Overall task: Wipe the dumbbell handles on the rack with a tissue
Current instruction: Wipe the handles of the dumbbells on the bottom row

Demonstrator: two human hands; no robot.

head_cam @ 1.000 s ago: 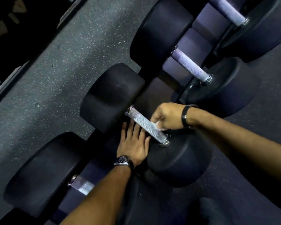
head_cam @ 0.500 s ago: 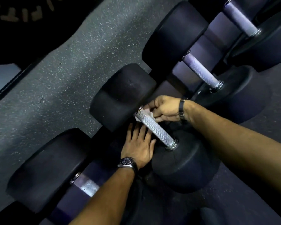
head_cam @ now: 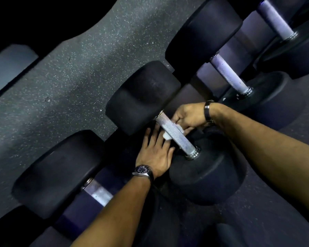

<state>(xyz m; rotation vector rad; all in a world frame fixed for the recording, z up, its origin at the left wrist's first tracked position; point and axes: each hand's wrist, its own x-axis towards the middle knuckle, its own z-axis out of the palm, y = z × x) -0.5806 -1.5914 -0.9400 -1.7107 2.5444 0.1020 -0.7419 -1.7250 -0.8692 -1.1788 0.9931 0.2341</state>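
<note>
A single head-worn view looks steeply down and forward, close above the rack [head_cam: 210,82]. Its frame is tilted, so the dumbbell row runs diagonally, past both sets of fingers, from lower left to upper right.

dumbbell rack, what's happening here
A person is cleaning dumbbells on a rack. The right hand holds a white tissue wrapped under the knurled metal handle of the middle dumbbell, about midway along it. The left hand lies flat with straight fingers on the rack beside that handle. Other dumbbells, each with a bare handle, sit on either side, untouched at this moment.
</note>
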